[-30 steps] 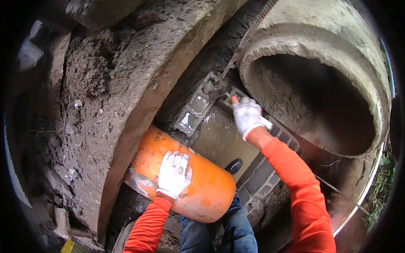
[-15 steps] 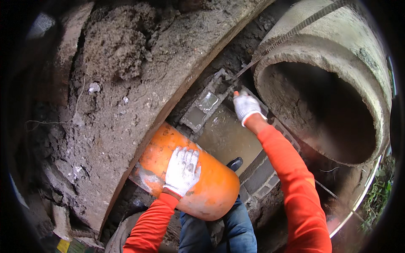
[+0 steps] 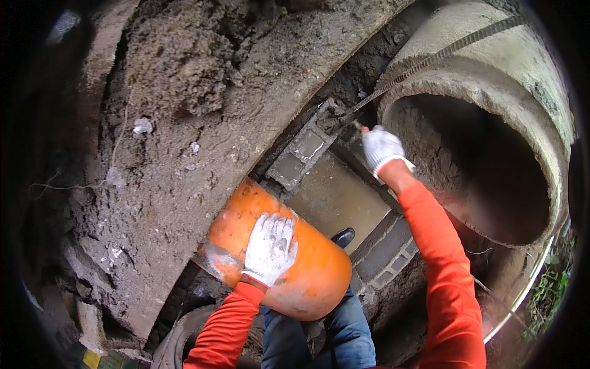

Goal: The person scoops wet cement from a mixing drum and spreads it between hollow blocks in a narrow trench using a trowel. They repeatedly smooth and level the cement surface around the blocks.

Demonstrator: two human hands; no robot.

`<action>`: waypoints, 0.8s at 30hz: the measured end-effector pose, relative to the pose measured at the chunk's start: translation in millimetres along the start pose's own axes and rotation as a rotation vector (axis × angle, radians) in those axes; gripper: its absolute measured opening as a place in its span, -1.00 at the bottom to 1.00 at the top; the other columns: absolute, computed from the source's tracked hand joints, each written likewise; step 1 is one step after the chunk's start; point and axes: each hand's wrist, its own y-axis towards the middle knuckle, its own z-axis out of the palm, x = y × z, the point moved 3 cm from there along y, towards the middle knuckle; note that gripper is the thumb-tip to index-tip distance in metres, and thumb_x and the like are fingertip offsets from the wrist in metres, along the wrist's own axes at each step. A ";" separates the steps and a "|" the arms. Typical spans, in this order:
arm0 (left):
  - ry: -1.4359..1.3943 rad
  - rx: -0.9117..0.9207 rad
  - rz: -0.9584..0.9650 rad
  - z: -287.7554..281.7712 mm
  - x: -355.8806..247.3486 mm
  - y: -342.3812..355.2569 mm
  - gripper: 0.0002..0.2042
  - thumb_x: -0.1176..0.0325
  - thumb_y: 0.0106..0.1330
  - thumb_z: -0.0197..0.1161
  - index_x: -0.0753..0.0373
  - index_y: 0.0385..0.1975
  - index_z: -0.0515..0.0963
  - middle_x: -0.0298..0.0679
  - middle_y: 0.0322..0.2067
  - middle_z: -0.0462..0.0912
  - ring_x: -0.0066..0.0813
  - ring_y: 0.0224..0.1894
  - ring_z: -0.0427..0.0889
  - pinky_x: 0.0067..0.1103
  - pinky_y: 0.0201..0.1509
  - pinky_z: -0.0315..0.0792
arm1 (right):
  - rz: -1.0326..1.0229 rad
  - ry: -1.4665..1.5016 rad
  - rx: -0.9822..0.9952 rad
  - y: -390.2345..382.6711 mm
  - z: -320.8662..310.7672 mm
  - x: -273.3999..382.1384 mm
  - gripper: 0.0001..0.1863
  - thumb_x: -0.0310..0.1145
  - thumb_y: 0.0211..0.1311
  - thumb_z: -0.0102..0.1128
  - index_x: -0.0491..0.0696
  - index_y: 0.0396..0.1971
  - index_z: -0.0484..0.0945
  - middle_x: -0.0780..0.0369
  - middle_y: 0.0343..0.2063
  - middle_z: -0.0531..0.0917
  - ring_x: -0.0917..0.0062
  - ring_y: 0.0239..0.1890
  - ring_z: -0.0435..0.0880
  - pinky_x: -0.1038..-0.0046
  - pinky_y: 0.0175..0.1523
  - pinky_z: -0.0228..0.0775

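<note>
The left hand (image 3: 270,247) is laid flat on the orange cylinder (image 3: 322,261); beyond it, a tool (image 3: 364,129) is gripped by the right hand (image 3: 382,148).

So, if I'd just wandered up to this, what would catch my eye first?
Probably the bright orange cylinder at lower centre, with the gloved left hand spread on it. Next, the big concrete pipe at upper right, its dark mouth wide open. Near that pipe's left edge, the gloved right hand grips an orange-ended tool, mostly hidden.
</note>
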 end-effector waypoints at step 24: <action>0.012 -0.093 0.064 1.4 -39.3 25.6 -0.56 0.25 0.36 0.37 0.28 0.21 0.64 0.05 0.15 0.69 0.09 0.32 0.60 -0.04 0.59 0.31 | -0.061 0.307 -0.200 -57.5 55.9 -121.2 -0.38 -0.52 0.38 0.16 -0.07 0.46 0.46 -0.26 -0.13 0.67 -0.16 -0.09 0.76 -0.04 0.01 0.65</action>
